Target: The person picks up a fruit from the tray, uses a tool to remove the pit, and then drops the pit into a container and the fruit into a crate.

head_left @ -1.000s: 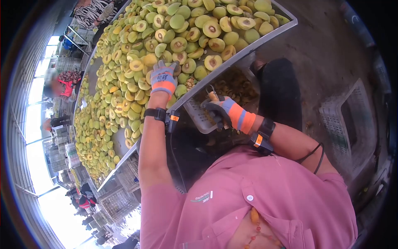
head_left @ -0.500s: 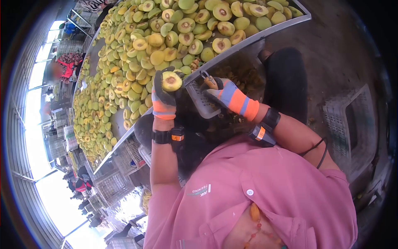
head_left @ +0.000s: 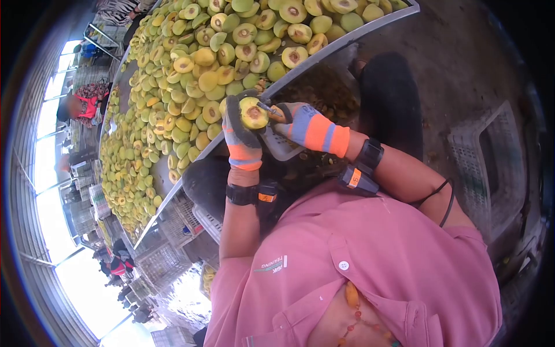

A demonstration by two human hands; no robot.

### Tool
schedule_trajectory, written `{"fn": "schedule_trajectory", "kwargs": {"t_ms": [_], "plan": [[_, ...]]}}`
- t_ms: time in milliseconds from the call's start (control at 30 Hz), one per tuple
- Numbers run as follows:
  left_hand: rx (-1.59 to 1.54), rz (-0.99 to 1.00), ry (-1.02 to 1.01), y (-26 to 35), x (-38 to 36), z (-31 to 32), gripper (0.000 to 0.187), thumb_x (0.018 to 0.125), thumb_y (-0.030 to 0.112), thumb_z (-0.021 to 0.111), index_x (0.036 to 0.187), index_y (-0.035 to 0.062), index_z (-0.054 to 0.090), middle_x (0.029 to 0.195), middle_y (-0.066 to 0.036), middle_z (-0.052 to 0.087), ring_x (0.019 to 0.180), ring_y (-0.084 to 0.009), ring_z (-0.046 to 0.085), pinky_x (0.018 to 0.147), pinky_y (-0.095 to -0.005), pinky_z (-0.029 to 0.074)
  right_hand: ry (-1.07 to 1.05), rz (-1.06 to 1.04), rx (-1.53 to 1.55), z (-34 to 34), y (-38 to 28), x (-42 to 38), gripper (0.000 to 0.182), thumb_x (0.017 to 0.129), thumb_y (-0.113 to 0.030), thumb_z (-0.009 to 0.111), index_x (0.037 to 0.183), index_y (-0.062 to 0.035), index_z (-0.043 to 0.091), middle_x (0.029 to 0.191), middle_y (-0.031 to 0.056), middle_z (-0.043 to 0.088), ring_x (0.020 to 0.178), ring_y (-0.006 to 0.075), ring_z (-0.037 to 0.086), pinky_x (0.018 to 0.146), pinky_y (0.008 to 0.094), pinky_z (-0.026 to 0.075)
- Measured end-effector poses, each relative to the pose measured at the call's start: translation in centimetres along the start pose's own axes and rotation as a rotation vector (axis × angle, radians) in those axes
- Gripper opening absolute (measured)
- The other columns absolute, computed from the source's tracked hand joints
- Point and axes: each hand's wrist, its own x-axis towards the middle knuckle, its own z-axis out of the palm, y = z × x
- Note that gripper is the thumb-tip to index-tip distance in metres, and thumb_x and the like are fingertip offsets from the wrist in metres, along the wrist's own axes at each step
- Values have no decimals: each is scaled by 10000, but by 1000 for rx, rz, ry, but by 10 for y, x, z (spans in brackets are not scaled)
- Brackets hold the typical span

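My left hand (head_left: 240,132), in a grey and orange striped glove, is closed around a halved peach (head_left: 251,118) with its cut face and brown pit area up. In my right hand (head_left: 306,126), gloved alike, is a pitting tool (head_left: 280,113) with a short wooden handle. Its metal tip lies right at the cut face of the peach half. Both hands are just off the near edge of a metal-rimmed table (head_left: 347,38), which bears a large heap of peach halves (head_left: 196,87), some cut side up.
Below my right hand sits a grey plastic basket (head_left: 281,151), with fruit scraps (head_left: 324,92) on the floor beyond. A white crate (head_left: 491,168) stands at the right. More crates (head_left: 165,260) are on the left, and a person in a red top (head_left: 87,107) is across the table.
My hands have come together: the left moved right with the peach half, and the right brought the pitting tool's tip to the cut face. The view has shifted slightly.
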Motion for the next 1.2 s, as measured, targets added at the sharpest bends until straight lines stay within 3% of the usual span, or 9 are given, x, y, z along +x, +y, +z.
{"fn": "schedule_trajectory", "kwargs": {"t_ms": [200, 300, 400, 633, 733, 833, 967, 1067, 1200], "plan": [[762, 509, -21, 1, -1, 9, 198, 894, -6, 543, 1086, -16, 593, 979, -125, 631, 871, -223, 629, 782, -310, 518, 21, 70, 65, 2, -6, -6, 285, 784, -226, 614, 1004, -46, 634, 826, 166, 665, 770, 329, 637, 733, 392, 494], [332, 228, 52, 7, -4, 21, 183, 905, 40, 537, 1065, -27, 597, 969, -144, 626, 867, -237, 620, 780, -313, 511, 6, 76, 167, 10, 5, -2, 281, 779, -212, 632, 977, -12, 634, 794, 142, 661, 719, 278, 629, 688, 378, 495], [117, 96, 115, 8, -12, 29, 203, 920, 88, 533, 1069, -35, 594, 992, -149, 623, 880, -243, 611, 803, -319, 493, -85, 112, 316, 15, 11, -4, 210, 854, -199, 639, 980, -33, 663, 759, -3, 620, 667, 91, 538, 602, 267, 457], [583, 509, -284, 19, 1, -4, 243, 937, 78, 509, 1139, -34, 586, 1086, -111, 615, 960, -206, 582, 862, -335, 468, -482, 169, 576, -17, -2, -11, 159, 841, -216, 702, 802, -66, 669, 611, -2, 570, 513, 88, 516, 466, 266, 403], [362, 218, -351, 27, -1, -6, 285, 880, -24, 520, 1155, -5, 592, 1059, -106, 624, 991, -185, 588, 886, -294, 460, -356, -268, 351, -7, 7, -5, 190, 848, -224, 700, 771, -53, 670, 610, 1, 579, 503, 88, 529, 439, 270, 392], [181, -89, -373, 31, -5, -9, 242, 894, -3, 528, 1123, -11, 605, 1082, -105, 630, 979, -178, 588, 870, -301, 465, -416, 340, 546, -19, -15, -15, 224, 850, -238, 698, 760, -35, 674, 618, 9, 595, 506, 106, 548, 440, 279, 401], [603, 230, -236, 19, -13, -3, 191, 914, 28, 499, 1052, -29, 619, 1016, -123, 646, 892, -198, 603, 792, -303, 481, -390, 222, 428, -6, -2, -10, 265, 816, -282, 719, 777, -23, 681, 629, 25, 608, 513, 129, 558, 446, 291, 412], [370, 169, -27, 2, -24, 7, 189, 896, 19, 493, 1014, -29, 631, 953, -133, 655, 836, -228, 621, 756, -312, 497, -295, 256, 238, -4, -2, -12, 286, 782, -291, 726, 785, -9, 679, 629, 40, 609, 520, 151, 570, 461, 305, 436], [538, 432, -67, 3, -20, 4, 195, 845, -17, 513, 992, -25, 642, 933, -131, 664, 824, -243, 647, 736, -321, 512, -221, 182, 142, 4, 14, -9, 297, 754, -287, 718, 797, 4, 674, 648, 67, 621, 542, 178, 589, 491, 342, 470]]}}
